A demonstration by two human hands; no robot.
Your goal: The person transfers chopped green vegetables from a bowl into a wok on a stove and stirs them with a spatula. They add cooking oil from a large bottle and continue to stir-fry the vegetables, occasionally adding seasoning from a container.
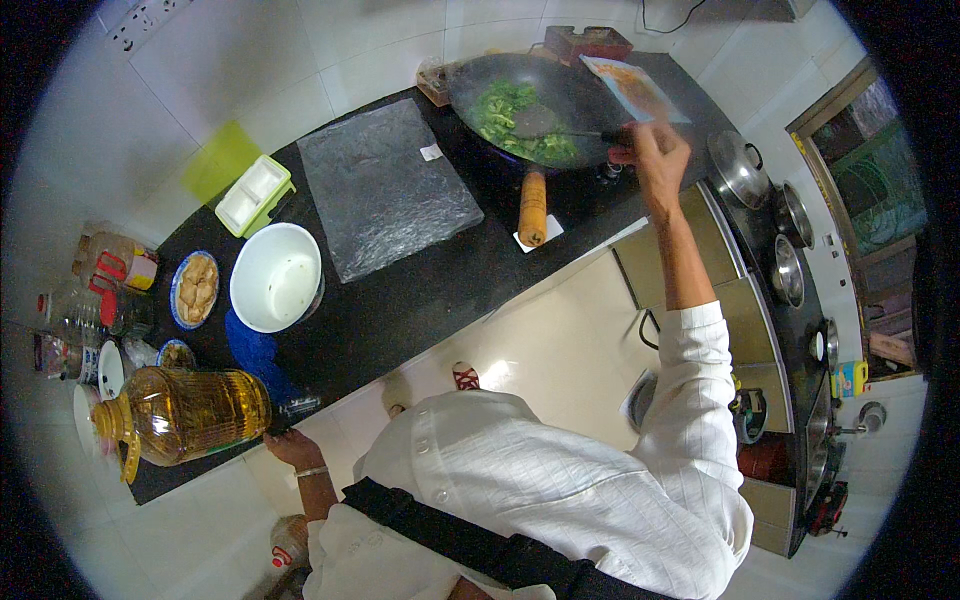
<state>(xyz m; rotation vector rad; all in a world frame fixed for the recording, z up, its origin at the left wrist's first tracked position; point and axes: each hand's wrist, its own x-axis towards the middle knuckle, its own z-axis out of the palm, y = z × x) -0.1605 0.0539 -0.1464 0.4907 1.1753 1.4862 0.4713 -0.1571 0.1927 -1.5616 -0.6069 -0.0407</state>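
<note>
My right hand (655, 150) is raised at the right rim of a dark wok (470, 85) and holds a flat orange-and-white packet (633, 88) tilted over it. Green broccoli pieces (505, 120) lie in the wok. So does a metal spatula (535, 122), whose thin handle runs toward my right hand. The wok's wooden handle (533, 207) points toward me. My left hand (292, 447) rests on the near edge of the black counter (420, 290), beside a large jug of yellow oil (185, 412) lying on its side. Its fingers are partly hidden.
On the counter stand a grey cutting board (385, 185), a white bowl (276, 277), a plate of pale food (195, 288), a green-and-white box (255, 195), a blue cloth (255, 350) and bottles (100, 290) at the left. Metal pots and a lid (740, 168) sit at the right.
</note>
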